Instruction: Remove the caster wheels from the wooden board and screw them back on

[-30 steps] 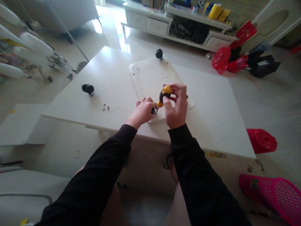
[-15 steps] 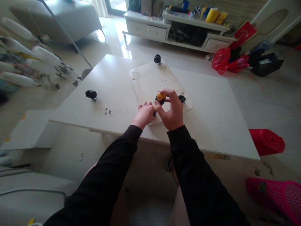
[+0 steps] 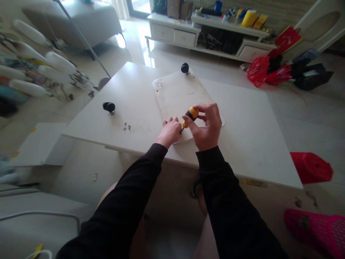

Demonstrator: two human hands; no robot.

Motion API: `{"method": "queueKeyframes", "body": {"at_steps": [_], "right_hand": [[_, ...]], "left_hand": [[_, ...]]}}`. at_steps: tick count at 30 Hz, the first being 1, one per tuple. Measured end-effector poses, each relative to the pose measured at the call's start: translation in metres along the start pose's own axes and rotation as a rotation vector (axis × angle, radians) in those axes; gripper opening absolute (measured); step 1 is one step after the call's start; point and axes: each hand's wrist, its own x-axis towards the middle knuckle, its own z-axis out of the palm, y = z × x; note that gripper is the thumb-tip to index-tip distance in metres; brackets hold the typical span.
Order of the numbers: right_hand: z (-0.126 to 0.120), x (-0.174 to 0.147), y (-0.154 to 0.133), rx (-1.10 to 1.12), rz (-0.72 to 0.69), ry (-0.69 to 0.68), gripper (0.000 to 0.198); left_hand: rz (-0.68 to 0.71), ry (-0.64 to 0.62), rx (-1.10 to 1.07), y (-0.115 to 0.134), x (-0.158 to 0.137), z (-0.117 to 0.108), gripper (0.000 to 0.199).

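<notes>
Pinching the yellow-and-black screwdriver [image 3: 192, 113] by its handle, the right hand [image 3: 207, 126], in the head view, has its grip closed and the shaft slanting down to the near end of the white board [image 3: 179, 95]. The left hand [image 3: 169, 133] presses just beside the tip, though what its grip holds I cannot tell. The board lies on the white surface [image 3: 250, 136], right of small screws [image 3: 129, 127] and a loose caster [image 3: 109, 107].

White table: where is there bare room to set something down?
The widest is between the board and the right edge of the table. Another lies beyond the loose wheel, left of the board. Crowded: the board's near end, with left hand, right hand and screwdriver, and around the small dark pieces.
</notes>
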Motion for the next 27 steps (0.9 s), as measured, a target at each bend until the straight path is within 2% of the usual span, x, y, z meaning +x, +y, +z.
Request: {"method": "queueKeyframes", "body": {"at_steps": [5,10,15,20,25,27], "right_hand": [[-0.0004,-0.0007,-0.0043,0.03,0.0,-0.03,0.038],[-0.0023,0.001,-0.0078,-0.062,-0.047,0.017,0.025],[-0.003,0.0004,-0.0088,0.001,-0.048,-0.009,0.033],[-0.0034,0.0004,-0.0093,-0.038,-0.059,0.037,0.025],[-0.0037,-0.0008,-0.0097,-0.002,-0.062,-0.013,0.032],[-0.0042,-0.0003,-0.0099,-0.037,-0.081,-0.003,0.028]], "left_hand": [[-0.002,0.004,0.012,-0.0009,0.0007,0.0019,0.03],[-0.004,0.004,-0.027,-0.0003,0.0004,0.0012,0.039],[-0.005,0.005,-0.021,-0.0002,0.0009,0.0008,0.035],[-0.003,0.004,-0.032,-0.0001,0.0007,0.0017,0.032],[-0.001,0.027,-0.024,-0.0012,0.0005,0.0038,0.03],[-0.006,0.021,-0.025,-0.0017,0.0013,0.0047,0.031]]}}
